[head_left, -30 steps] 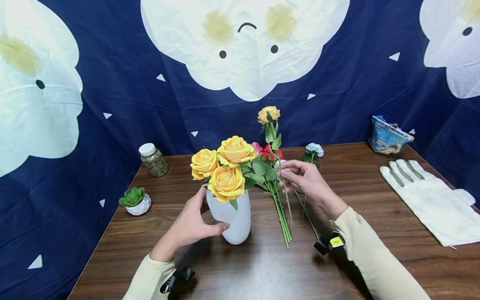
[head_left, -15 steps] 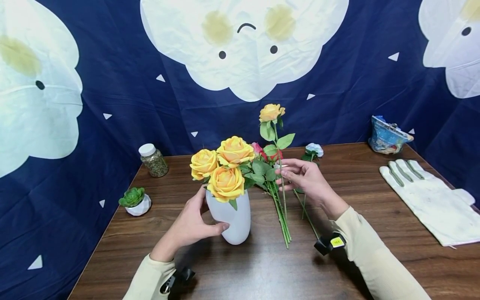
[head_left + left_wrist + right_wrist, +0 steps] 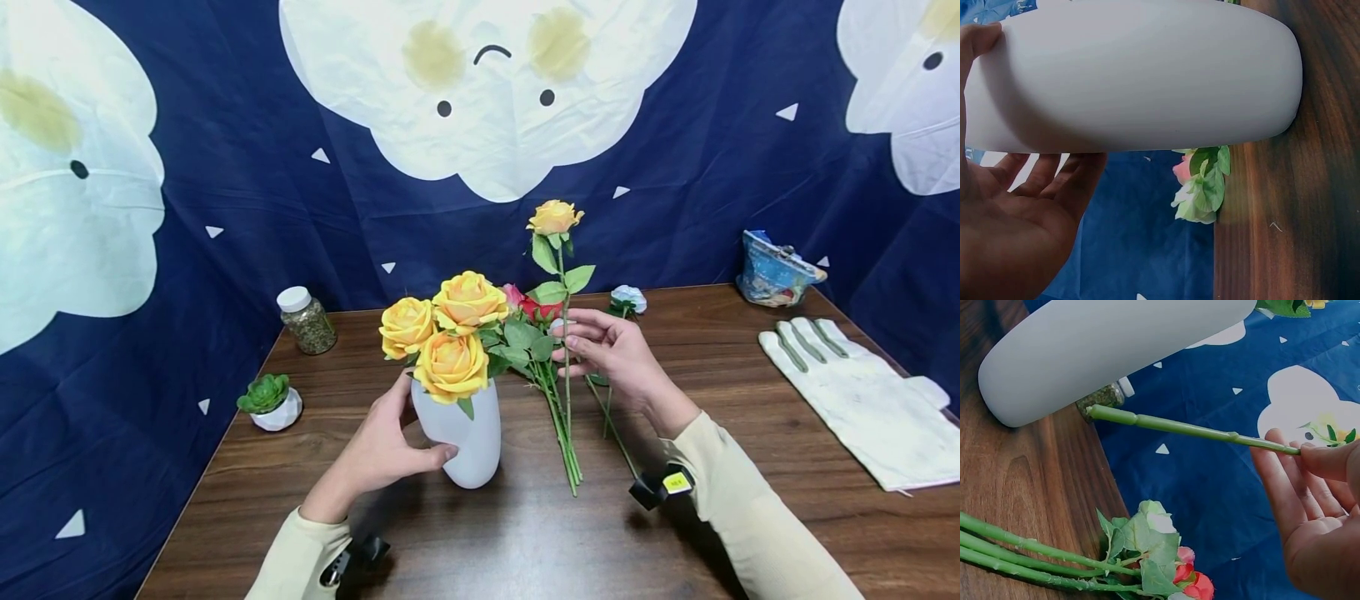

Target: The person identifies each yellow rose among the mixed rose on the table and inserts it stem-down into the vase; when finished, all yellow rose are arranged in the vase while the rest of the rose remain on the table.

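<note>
My left hand [image 3: 378,446] grips a white vase [image 3: 476,442] from its left side, thumb across the front. In the left wrist view the vase [image 3: 1141,75] fills the upper part, with fingers behind it. Three yellow roses [image 3: 453,367] crowd its mouth. To the right, my right hand [image 3: 615,354] pinches the stem of a paler yellow rose [image 3: 554,217], held upright with its bloom well above the hand. In the right wrist view the green stem [image 3: 1191,430] runs from between thumb and fingers to a bare cut end, above the table.
Behind the raised stem lies a bunch of red and pink roses [image 3: 540,308]. A pale blue rose [image 3: 628,298] lies farther right. White gloves [image 3: 862,400] and a blue crumpled container [image 3: 777,271] are at right; a jar [image 3: 307,321] and potted succulent [image 3: 273,404] at left.
The pale yellow rose has turned in my right fingers, its bloom shifting right and slightly up as the stem straightens. My left hand and the vase stay put.
</note>
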A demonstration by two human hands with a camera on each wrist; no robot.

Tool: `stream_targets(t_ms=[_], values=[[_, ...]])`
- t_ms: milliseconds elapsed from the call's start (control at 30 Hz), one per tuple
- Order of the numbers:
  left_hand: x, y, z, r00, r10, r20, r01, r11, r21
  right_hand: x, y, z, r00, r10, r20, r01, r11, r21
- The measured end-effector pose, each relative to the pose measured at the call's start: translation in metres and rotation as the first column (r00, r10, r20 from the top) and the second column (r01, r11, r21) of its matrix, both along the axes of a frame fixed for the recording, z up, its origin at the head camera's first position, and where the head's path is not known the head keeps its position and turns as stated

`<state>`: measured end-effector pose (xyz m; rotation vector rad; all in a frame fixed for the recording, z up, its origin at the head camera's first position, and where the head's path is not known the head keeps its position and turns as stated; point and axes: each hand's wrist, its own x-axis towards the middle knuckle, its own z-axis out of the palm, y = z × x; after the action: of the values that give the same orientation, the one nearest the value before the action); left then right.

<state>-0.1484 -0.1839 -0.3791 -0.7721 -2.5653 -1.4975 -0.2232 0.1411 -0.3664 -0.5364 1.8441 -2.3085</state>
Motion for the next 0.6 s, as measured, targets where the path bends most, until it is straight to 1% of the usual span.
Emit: stream_targets(t_ms=[100,167,300,500,600], values=[[-0.0001,0.0,-0.0001,1.0,0.0,0.004,0.0,1.0,0.0,-0.0006,0.001,-0.0004,1.0,0.026,-0.014,-0.027,0.996,-0.084],[-0.0001,-0.0002,-0.0002,1.0,0.0,0.003,0.0,1.0,-0.001,-0.0007,0.0016,-0.0003,0.999,0.042,-0.029,-0.045,0.989,-0.139],[-0.0004,-0.0001,-0.0005,1.0,-0.004,-0.001,0.004,1.0,0.001,0.0009,0.0026,0.0018,0.998,0.049,-0.04,-0.057,0.973,-0.224],[-0.0007,0.0001,-0.0011,1.0,-0.012,-0.002,0.012,1.0,0.012,0.0036,0.0044,0.0054,0.999,0.033,-0.022,-0.038,0.946,-0.322],[-0.0007,0.0003,-0.0013,1.0,-0.014,0.001,0.014,1.0,0.014,0.0039,0.0046,0.0071,1.0,-0.007,-0.011,0.003,0.943,-0.333]])
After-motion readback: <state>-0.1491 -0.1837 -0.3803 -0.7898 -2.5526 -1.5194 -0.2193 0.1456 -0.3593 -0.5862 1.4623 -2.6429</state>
